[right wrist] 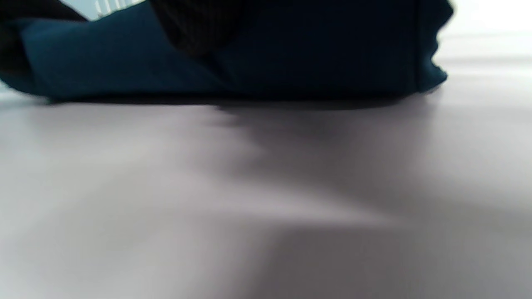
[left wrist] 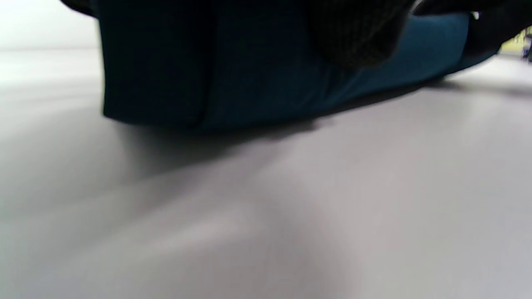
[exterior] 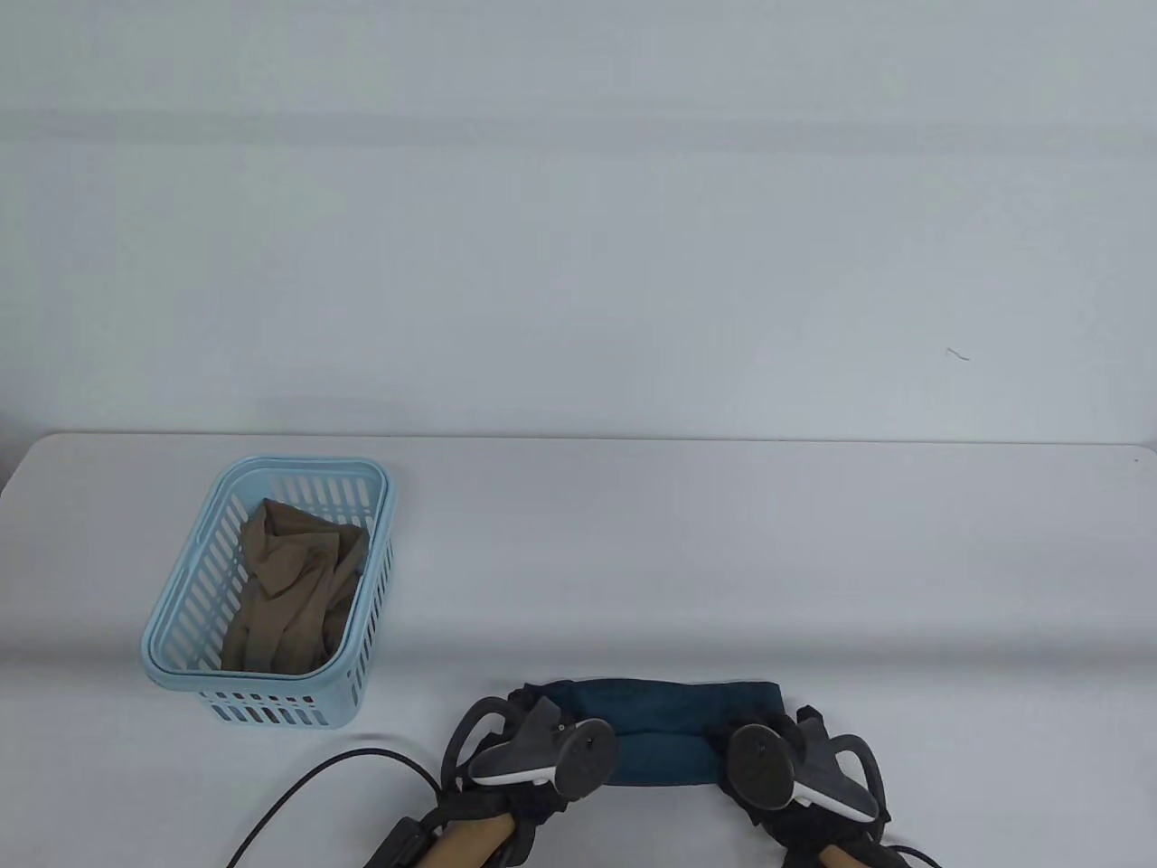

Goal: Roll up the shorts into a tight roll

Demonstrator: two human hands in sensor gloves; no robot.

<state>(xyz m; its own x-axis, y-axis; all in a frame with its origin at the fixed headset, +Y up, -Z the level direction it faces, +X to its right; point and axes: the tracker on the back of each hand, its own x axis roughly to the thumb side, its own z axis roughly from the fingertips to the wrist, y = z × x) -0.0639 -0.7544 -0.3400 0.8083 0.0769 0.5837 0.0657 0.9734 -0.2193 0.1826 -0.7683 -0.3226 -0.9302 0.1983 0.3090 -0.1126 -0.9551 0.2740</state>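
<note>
Dark teal shorts [exterior: 669, 732] lie near the table's front edge as a low, wide bundle with a rolled fold along the near side. My left hand [exterior: 533, 714] rests on the bundle's left end and my right hand [exterior: 777, 723] on its right end; the trackers hide most of the fingers. In the left wrist view the teal fabric [left wrist: 257, 83] fills the top, with a dark gloved finger [left wrist: 357, 37] over it. In the right wrist view the fabric [right wrist: 316, 54] sits on the table with a gloved finger [right wrist: 195, 25] on it.
A light blue slotted basket [exterior: 181, 624] stands at the left with a tan garment [exterior: 294, 588] inside. A black cable [exterior: 307, 796] runs along the front left by my left arm. The white table [exterior: 723, 561] stretches back to its far edge.
</note>
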